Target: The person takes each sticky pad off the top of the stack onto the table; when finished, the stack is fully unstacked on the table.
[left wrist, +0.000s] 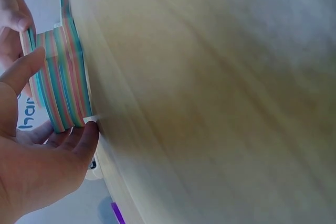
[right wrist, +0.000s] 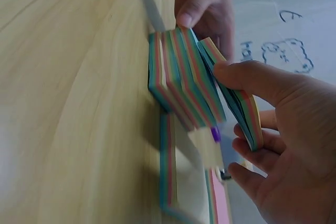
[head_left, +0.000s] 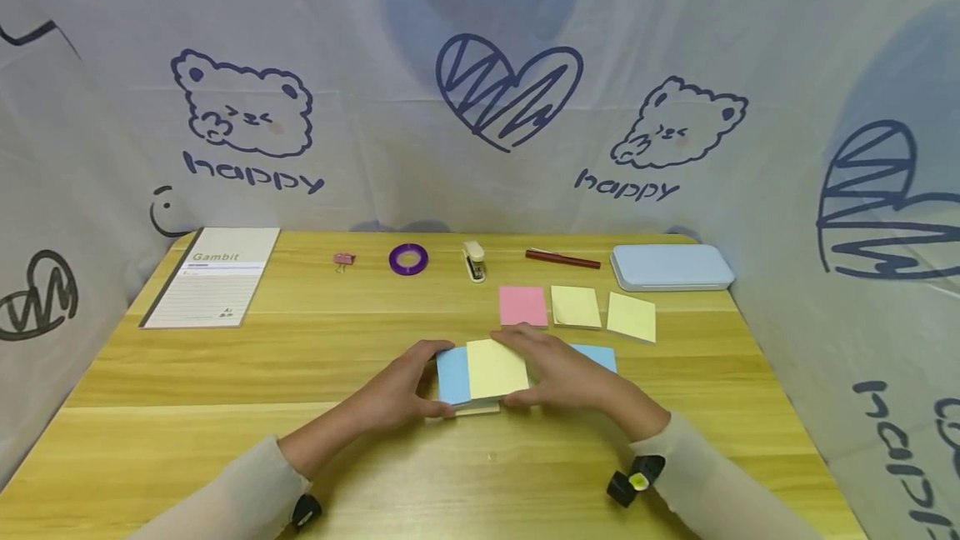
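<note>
Printed cloth walls off a wooden counter (head_left: 225, 373). Between both hands sits a sticky-note stack (head_left: 480, 373), its yellow top sheet showing in the head view. Left hand (head_left: 397, 394) curls its fingers against the stack's left edge; right hand (head_left: 562, 369) grasps the right side, thumb pressing a lifted wad. Only the wrist views reveal rainbow-striped edges (right wrist: 178, 82) and the split. Beyond the right hand lie pink (head_left: 522, 305) and yellow notes (head_left: 575, 307).

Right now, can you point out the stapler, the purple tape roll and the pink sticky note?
stapler (head_left: 474, 261), head view, middle of its body.
purple tape roll (head_left: 408, 259), head view, on its ring.
pink sticky note (head_left: 522, 306), head view, centre of the sheet.
</note>
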Action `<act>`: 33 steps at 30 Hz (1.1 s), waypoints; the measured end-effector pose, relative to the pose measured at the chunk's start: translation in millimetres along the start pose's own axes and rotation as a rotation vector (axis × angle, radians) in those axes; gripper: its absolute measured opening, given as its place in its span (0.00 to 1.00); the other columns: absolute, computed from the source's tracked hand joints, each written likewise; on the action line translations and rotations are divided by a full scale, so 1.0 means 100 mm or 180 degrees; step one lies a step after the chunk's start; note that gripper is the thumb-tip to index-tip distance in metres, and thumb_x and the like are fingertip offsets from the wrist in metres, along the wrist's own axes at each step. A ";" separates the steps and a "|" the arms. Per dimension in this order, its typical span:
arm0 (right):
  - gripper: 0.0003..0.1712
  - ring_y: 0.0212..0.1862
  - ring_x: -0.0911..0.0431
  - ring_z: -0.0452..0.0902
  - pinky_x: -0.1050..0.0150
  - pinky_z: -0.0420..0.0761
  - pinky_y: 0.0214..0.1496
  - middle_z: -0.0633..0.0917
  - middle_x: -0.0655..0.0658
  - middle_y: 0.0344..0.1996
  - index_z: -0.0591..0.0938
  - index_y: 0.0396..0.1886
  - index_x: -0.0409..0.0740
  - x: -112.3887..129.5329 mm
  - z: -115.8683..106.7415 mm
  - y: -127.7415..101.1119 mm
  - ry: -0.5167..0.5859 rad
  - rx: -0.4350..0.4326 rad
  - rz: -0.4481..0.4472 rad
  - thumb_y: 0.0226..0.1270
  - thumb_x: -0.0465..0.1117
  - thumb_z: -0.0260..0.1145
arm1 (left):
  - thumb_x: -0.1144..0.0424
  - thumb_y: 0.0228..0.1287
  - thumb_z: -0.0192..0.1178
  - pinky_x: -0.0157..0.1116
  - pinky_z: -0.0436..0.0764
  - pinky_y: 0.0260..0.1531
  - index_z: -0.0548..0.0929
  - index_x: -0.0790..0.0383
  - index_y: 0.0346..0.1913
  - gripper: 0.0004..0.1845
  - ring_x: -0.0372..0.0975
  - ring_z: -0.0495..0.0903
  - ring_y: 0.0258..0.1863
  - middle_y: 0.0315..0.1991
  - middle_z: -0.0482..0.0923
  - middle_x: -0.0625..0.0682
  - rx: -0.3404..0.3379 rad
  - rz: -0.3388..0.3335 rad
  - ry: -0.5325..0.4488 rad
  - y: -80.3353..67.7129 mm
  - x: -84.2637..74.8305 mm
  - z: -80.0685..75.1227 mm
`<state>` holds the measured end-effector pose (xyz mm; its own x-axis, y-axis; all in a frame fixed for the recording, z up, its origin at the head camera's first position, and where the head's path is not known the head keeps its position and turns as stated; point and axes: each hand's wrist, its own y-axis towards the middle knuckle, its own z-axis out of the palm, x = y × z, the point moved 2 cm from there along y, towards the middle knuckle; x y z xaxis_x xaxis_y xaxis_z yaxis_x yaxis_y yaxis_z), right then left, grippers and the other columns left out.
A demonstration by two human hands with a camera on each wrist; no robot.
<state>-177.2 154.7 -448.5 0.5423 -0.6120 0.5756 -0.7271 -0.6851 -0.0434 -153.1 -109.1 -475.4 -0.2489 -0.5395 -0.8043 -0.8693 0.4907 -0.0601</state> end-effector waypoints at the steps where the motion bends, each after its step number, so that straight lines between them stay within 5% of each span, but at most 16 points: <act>1: 0.53 0.75 0.44 0.65 0.43 0.69 0.75 0.68 0.44 0.76 0.64 0.80 0.45 -0.03 -0.02 -0.04 0.0007 -0.0022 0.0017 0.60 0.53 0.79 | 0.61 0.56 0.79 0.58 0.68 0.71 0.65 0.67 0.74 0.47 0.57 0.70 0.69 0.68 0.70 0.62 0.0005 0.0000 0.0003 0.00 0.00 0.00; 22: 0.51 0.74 0.33 0.61 0.27 0.64 0.70 0.68 0.37 0.74 0.65 0.80 0.49 -1.12 -0.38 -1.39 0.0346 -0.0678 0.0948 0.60 0.52 0.80 | 0.60 0.57 0.78 0.58 0.68 0.71 0.65 0.66 0.75 0.46 0.58 0.69 0.70 0.69 0.70 0.63 0.0046 0.0038 0.0063 -0.01 -0.02 -0.02; 29: 0.49 0.71 0.37 0.67 0.42 0.71 0.68 0.71 0.36 0.71 0.67 0.78 0.44 -1.30 -0.43 -1.56 0.0267 -0.0694 0.1064 0.62 0.53 0.79 | 0.60 0.57 0.78 0.58 0.68 0.71 0.65 0.66 0.75 0.46 0.57 0.69 0.70 0.68 0.70 0.63 0.0045 0.0047 0.0085 -0.01 -0.02 -0.02; 33: 0.51 0.72 0.36 0.65 0.37 0.71 0.68 0.70 0.36 0.72 0.65 0.79 0.45 -1.30 -0.39 -1.57 0.0209 -0.0613 0.1045 0.63 0.55 0.78 | 0.59 0.57 0.78 0.58 0.68 0.71 0.65 0.66 0.75 0.46 0.58 0.69 0.70 0.68 0.70 0.63 0.0061 0.0059 0.0069 -0.01 -0.02 -0.02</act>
<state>-149.9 356.9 -485.1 0.2440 -0.7555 0.6080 -0.9267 -0.3664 -0.0834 -152.4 -109.8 -472.3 -0.2742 -0.5447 -0.7925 -0.8561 0.5136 -0.0568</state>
